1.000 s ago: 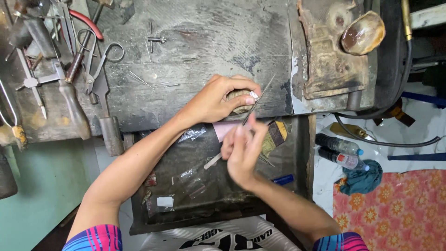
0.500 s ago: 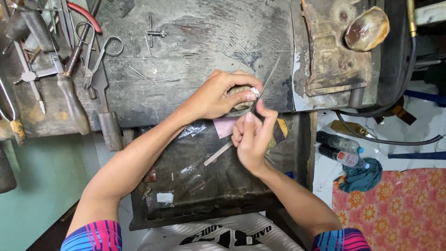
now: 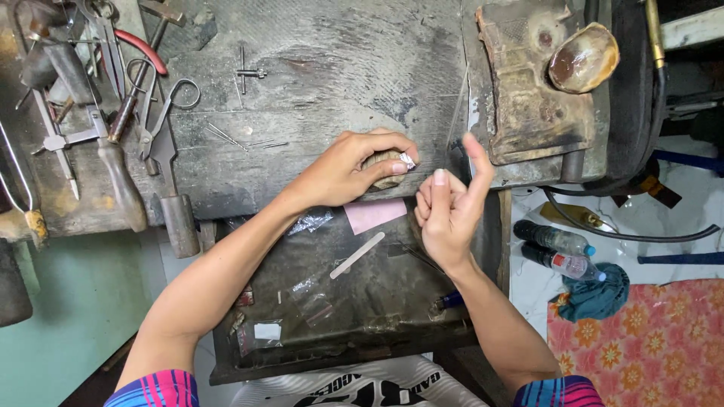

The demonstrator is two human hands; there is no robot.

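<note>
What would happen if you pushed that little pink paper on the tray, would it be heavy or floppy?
The pink paper looks thin and flat, so it would probably slide or flutter at a light push. Picked up by one corner it would likely droop, since it seems a single sheet. It lies just below the left hand, on the dark tray, whose gritty-looking surface may drag on it a little.

Your left hand (image 3: 354, 169) presses a small brown block (image 3: 383, 167) against the near edge of a worn grey workbench (image 3: 324, 68), a shiny scrap at its fingertips. Your right hand (image 3: 446, 212) hovers just right, fingers curled. Near you, a dark tray (image 3: 362, 301) holds a pink paper (image 3: 375, 214). Tools (image 3: 113, 113) lie far left.
</note>
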